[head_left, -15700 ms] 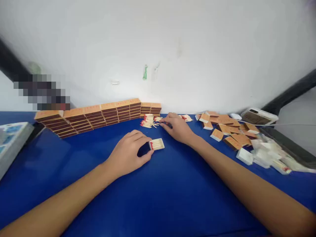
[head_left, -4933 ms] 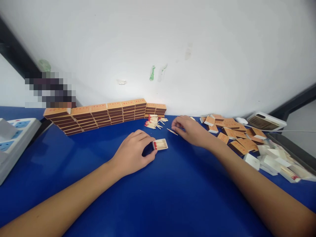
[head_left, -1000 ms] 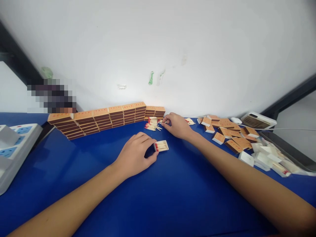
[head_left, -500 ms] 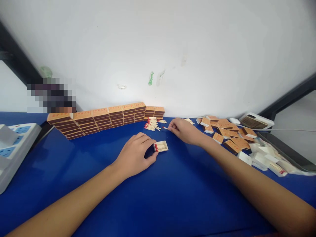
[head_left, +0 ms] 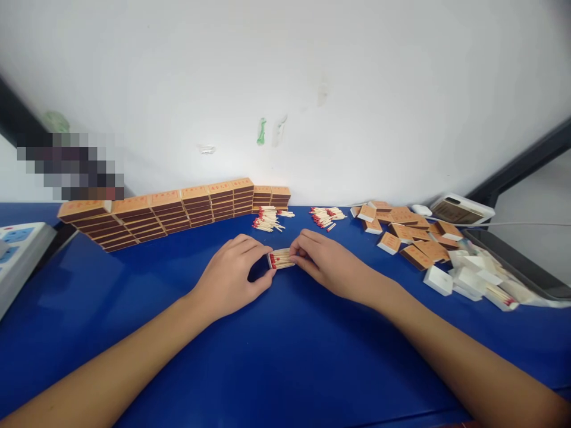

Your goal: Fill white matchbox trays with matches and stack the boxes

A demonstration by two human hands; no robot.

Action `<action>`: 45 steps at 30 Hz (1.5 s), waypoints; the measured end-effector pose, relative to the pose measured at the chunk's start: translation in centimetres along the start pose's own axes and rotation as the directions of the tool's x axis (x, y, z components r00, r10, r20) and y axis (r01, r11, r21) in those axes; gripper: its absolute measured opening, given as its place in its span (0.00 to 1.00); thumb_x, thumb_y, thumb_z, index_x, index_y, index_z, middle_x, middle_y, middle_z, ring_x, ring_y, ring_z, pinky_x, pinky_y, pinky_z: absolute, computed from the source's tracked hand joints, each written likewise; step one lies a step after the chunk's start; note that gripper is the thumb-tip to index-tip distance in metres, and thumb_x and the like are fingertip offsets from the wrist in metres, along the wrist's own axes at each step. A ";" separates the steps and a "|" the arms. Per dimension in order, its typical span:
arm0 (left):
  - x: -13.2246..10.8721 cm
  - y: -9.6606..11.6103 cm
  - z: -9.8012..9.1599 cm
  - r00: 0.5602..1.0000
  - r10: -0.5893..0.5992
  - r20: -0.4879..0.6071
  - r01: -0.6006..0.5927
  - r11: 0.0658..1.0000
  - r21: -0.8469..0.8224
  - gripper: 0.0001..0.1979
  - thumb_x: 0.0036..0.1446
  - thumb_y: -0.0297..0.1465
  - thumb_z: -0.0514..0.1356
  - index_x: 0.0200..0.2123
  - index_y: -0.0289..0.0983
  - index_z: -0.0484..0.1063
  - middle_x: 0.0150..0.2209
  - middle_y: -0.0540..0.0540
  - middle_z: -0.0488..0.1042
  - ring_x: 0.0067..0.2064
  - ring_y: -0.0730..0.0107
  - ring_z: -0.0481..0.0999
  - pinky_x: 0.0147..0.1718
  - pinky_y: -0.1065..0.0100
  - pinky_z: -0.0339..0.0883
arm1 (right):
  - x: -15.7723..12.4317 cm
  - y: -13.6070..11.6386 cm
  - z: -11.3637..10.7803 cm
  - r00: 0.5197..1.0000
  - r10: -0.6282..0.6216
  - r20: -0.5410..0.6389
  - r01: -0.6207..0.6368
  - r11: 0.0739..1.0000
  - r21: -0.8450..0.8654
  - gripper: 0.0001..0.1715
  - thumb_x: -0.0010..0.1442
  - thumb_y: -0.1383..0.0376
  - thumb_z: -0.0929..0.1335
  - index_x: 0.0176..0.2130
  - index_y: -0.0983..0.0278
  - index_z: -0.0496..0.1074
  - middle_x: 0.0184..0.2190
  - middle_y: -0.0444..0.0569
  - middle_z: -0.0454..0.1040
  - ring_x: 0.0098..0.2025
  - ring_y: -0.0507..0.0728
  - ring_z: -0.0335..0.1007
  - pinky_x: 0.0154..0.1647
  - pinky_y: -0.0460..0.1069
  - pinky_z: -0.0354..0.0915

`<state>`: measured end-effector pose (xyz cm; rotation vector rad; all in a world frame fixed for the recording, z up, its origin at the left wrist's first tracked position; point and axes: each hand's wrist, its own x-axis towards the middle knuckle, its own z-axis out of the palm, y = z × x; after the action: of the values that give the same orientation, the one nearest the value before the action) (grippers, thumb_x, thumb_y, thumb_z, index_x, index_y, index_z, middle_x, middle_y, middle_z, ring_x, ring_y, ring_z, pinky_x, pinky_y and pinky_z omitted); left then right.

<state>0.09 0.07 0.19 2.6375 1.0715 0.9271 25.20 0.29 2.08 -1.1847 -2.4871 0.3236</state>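
Note:
A small white matchbox tray (head_left: pixel 270 261) lies on the blue table, filled with matches whose red heads point left. My left hand (head_left: pixel 236 273) grips its left end between thumb and fingers. Over the tray's right end, my right hand (head_left: pixel 330 261) pinches a single match (head_left: pixel 282 258), its red head resting above the other matches; the fingers cover its far end. Behind the hands are two piles of loose red-headed matches, a left pile (head_left: pixel 269 219) and a right pile (head_left: pixel 325 215).
Stacked orange matchboxes (head_left: pixel 178 208) form a row along the wall at left. Several loose matchbox sleeves (head_left: pixel 404 229) are scattered at right, beside white trays (head_left: pixel 468 276) and a dark phone-like slab (head_left: pixel 521 261). A power strip (head_left: pixel 27 261) sits at the left edge.
My right hand has come from the match piles toward me, carrying a match to the tray. My left hand stays on the tray. The view has shifted slightly.

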 end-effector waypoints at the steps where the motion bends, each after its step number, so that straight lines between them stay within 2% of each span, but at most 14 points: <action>1: 0.0 0.0 0.0 1.000 0.001 0.000 -0.001 1.000 -0.004 0.11 0.64 0.30 0.65 0.50 0.39 0.79 0.47 0.44 0.82 0.50 0.54 0.78 0.52 0.51 0.75 | 0.0 0.1 0.1 1.000 -0.003 0.002 0.003 1.000 -0.010 0.04 0.74 0.67 0.64 0.44 0.61 0.68 0.43 0.52 0.73 0.42 0.58 0.71 0.42 0.52 0.67; 10: 0.0 0.1 0.0 1.000 0.001 0.004 -0.001 1.000 -0.016 0.11 0.64 0.30 0.65 0.49 0.38 0.79 0.47 0.44 0.82 0.50 0.54 0.77 0.51 0.51 0.74 | 0.0 -0.5 0.5 0.995 -0.065 -0.082 0.060 0.997 -0.051 0.04 0.75 0.67 0.64 0.43 0.62 0.68 0.43 0.52 0.73 0.41 0.58 0.71 0.41 0.53 0.68; 26: 0.1 -0.1 0.0 1.000 0.019 -0.018 -0.019 1.000 -0.007 0.12 0.63 0.29 0.66 0.50 0.38 0.79 0.47 0.43 0.82 0.50 0.54 0.78 0.52 0.51 0.74 | 0.0 -0.4 0.7 0.989 -0.094 -0.113 0.085 0.992 -0.088 0.03 0.74 0.67 0.64 0.44 0.62 0.68 0.43 0.53 0.74 0.41 0.58 0.72 0.41 0.52 0.69; 39: 0.1 0.1 0.1 0.999 0.015 -0.049 -0.016 1.000 -0.024 0.13 0.64 0.29 0.65 0.52 0.37 0.78 0.48 0.43 0.82 0.51 0.56 0.79 0.53 0.53 0.75 | -0.1 -0.5 0.4 0.977 -0.161 -0.138 0.126 0.964 -0.235 0.05 0.75 0.67 0.63 0.45 0.63 0.68 0.42 0.53 0.74 0.41 0.59 0.73 0.39 0.53 0.70; 45: 0.1 0.0 0.0 0.999 0.019 -0.038 -0.020 1.000 -0.022 0.13 0.64 0.30 0.65 0.52 0.38 0.78 0.48 0.43 0.82 0.50 0.55 0.79 0.52 0.52 0.76 | -0.1 -0.5 0.4 0.978 -0.155 -0.142 0.112 0.956 -0.270 0.04 0.75 0.66 0.64 0.45 0.63 0.69 0.42 0.53 0.74 0.40 0.59 0.73 0.38 0.52 0.69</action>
<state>0.14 0.13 0.25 2.6268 1.0397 0.9913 24.71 -0.09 1.85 -1.0806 -2.5036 -0.1375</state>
